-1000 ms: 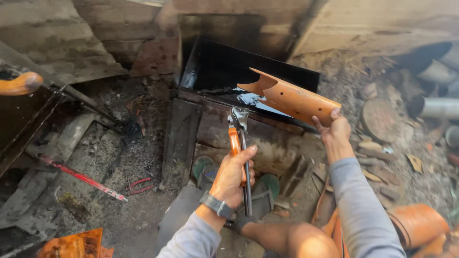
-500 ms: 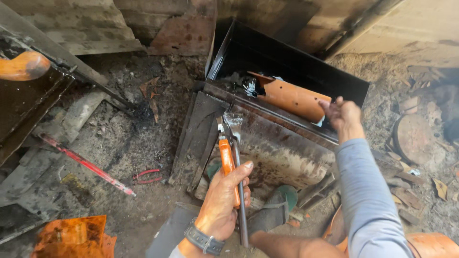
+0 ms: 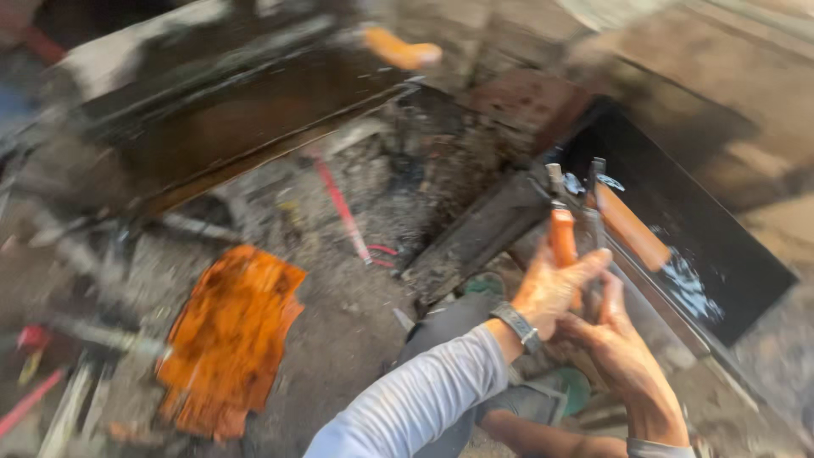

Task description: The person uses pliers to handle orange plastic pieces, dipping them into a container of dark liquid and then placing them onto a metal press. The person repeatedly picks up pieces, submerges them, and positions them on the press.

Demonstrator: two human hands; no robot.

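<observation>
At the far left lies a blurred clutter of rods, then a rusty orange sheet (image 3: 227,339) on the sooty ground, with a red-handled tool (image 3: 343,208) beyond it. Further right, the left hand (image 3: 551,288) is closed round the orange handle of the pliers (image 3: 563,233), whose head points up at the edge of the dark water trough (image 3: 721,246). Just beside it, the right hand (image 3: 623,352) wraps the second handle, and an orange pipe piece (image 3: 632,227) lies in the trough; the step looks like gripping metal at the rim, which calls for a firm two-handed squeeze.

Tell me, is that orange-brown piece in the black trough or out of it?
In: the orange-brown piece lies inside the black trough, beside glinting liquid. No hand touches it.
</observation>
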